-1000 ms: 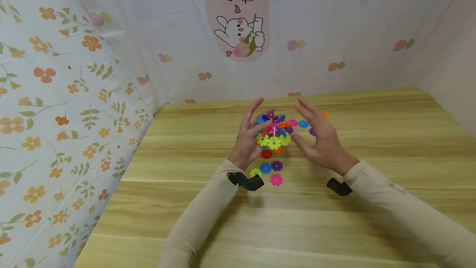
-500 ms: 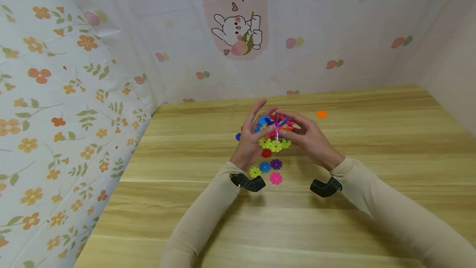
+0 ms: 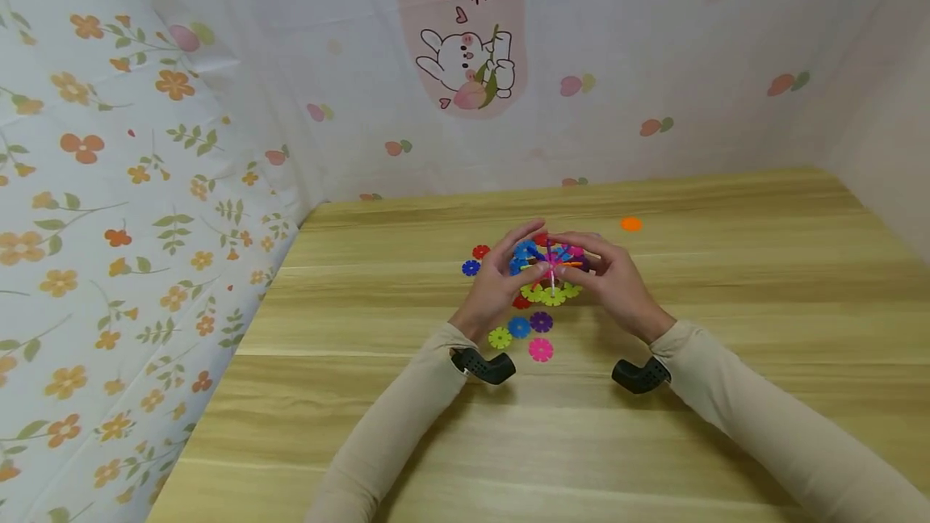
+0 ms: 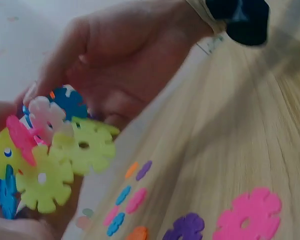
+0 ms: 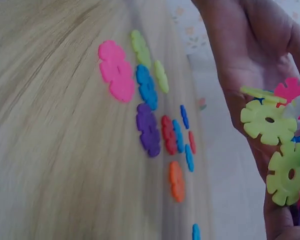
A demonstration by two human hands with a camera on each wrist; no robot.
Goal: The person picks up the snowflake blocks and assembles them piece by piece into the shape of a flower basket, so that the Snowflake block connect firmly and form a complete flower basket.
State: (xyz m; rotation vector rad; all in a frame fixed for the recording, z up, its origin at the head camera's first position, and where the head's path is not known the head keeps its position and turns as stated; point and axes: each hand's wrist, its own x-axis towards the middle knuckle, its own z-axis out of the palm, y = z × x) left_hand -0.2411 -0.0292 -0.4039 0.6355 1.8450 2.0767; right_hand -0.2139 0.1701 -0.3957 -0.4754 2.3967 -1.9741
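Note:
Between my two hands is a round build of interlocking notched plastic discs, with yellow-green discs along its lower side and pink, blue and purple ones above. My left hand grips it from the left, thumb at the front near the pink centre. From the other side my right hand holds it too, thumb at the front and fingers over the top and back. A white disc stands among the yellow-green ones in the left wrist view. Fingers hide much of the build's far side.
Loose discs lie on the wooden table: pink, purple, blue and yellow-green in front. A red disc and a dark blue disc lie left, an orange disc back right. A patterned cloth hangs behind.
My right hand, first apart with its fingers spread, has come in from the right and taken hold of the build. Both hands and the build have shifted slightly right and lower in view.

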